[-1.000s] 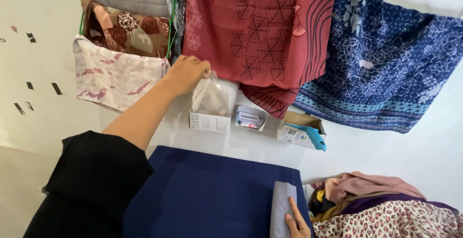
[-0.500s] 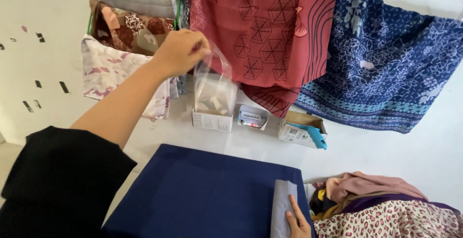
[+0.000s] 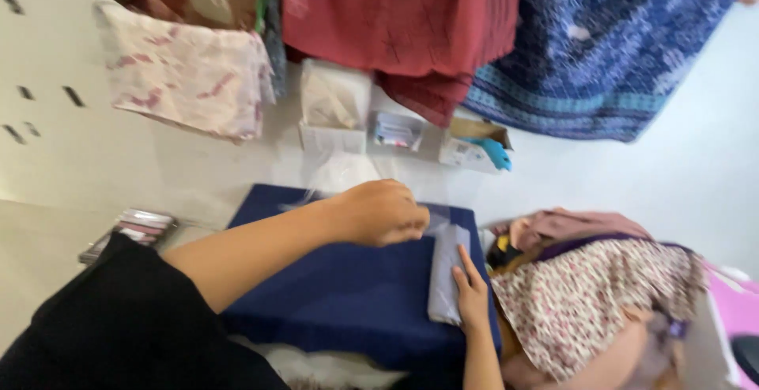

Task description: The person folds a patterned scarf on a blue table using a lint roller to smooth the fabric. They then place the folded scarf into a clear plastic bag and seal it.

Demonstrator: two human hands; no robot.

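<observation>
I have my left hand [image 3: 379,213] over the far edge of the dark blue cloth-covered pad [image 3: 348,295], fingers curled and pinched on a clear plastic bag [image 3: 340,178]. The bag is thin and blurred, so I can only make out its sheen trailing from my fingers back toward the far left corner of the pad. My black sleeve [image 3: 103,319] fills the near left of the view.

My right hand [image 3: 472,299] lies flat with fingers extended, pressing on a folded grey cloth [image 3: 447,271] that sits along the right edge of the pad; it is not gripping it, just resting on top. The left hand is just beside the far end of that folded cloth, and I cannot tell whether the bag touches it.

Beyond the pad, against the wall, stand a small white box of clear bags [image 3: 335,105], a small packet [image 3: 397,131] and an open cardboard box [image 3: 474,143] with something blue in it. Above them hang a red patterned fabric [image 3: 403,18], a blue patterned fabric [image 3: 601,42] and a pale pink printed fabric [image 3: 186,74]. Off the right edge of the pad lies a heap of floral fabric [image 3: 593,295].
</observation>
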